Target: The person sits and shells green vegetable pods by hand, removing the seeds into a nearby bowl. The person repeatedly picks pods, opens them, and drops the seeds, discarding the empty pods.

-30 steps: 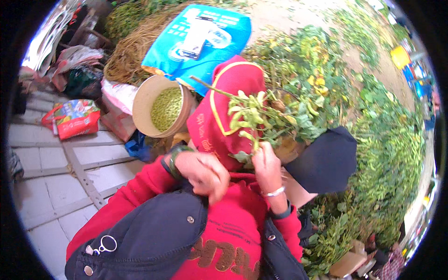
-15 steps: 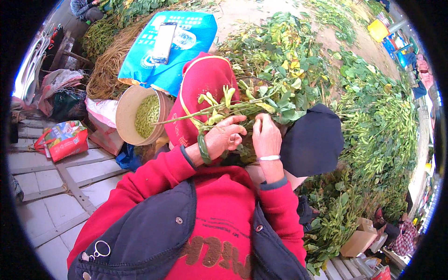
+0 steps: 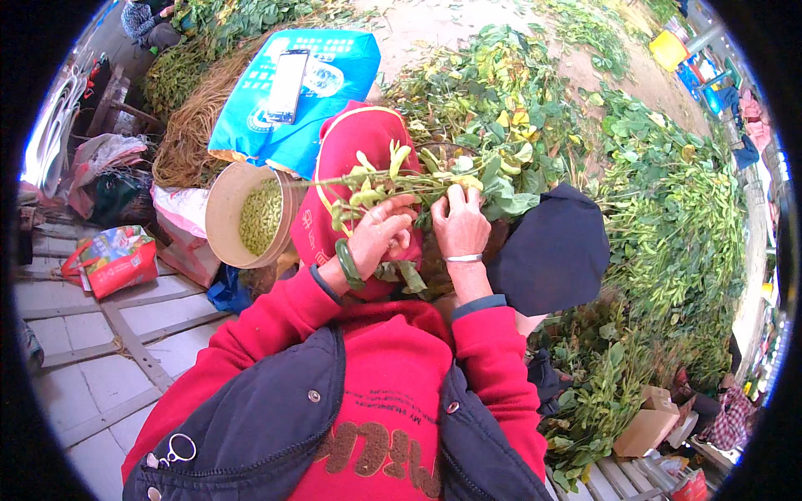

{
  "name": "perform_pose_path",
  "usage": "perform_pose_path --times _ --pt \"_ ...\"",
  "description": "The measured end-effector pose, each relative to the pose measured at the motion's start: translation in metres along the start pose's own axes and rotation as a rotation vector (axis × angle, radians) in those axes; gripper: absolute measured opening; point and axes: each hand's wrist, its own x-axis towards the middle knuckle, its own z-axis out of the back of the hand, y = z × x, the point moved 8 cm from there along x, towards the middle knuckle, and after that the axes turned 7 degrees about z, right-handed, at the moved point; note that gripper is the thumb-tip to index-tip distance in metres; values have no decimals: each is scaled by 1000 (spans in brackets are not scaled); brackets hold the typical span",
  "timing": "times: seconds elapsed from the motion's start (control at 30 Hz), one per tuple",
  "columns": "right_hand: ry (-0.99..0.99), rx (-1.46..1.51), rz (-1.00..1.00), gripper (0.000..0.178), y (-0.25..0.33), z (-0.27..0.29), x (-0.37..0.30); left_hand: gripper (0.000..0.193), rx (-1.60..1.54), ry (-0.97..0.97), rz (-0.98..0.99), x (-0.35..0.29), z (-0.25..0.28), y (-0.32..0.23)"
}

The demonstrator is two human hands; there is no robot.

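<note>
A cut bean stalk (image 3: 338, 180) with green pods and leaves lies across my lap, above both hands. My right hand (image 3: 461, 225), with a white bracelet at the wrist, pinches the stalk beside a yellowish leaf. My left hand (image 3: 380, 235), wearing a green bangle, has its fingers curled just under a cluster of pods (image 3: 368, 198); what lies inside them is hidden. Left of my knee stands a beige bucket (image 3: 219, 219) holding many shelled green beans (image 3: 261, 219). Red cloth (image 3: 313, 225) covers my left knee and dark cloth (image 3: 551, 255) my right.
A blue sack (image 3: 342, 75) with a phone (image 3: 288, 88) on it lies beyond the bucket. Heaped bean plants (image 3: 668, 209) spread ahead and right. A red bag (image 3: 117, 263) sits on the left floor, and a cardboard box (image 3: 647, 422) at lower right. Another person (image 3: 150, 23) is far left.
My right hand has moved left along the stalk, closer to my left hand. The left hand has shifted slightly left, and the stalk's bare end has tipped upward. The view has shifted a little.
</note>
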Motion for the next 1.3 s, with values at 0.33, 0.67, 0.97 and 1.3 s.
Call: perform_pose_path --times 0.33,0.67,0.97,1.3 --pt "63 343 65 9 32 36 -35 37 -86 320 319 3 -13 25" --pt "208 698 166 11 56 43 -61 35 67 137 21 15 -3 22" --pt "4 413 -125 30 10 51 -29 33 300 182 56 13 1 -8" --pt "-125 587 -132 15 7 59 -22 26 139 247 -118 17 13 -27"
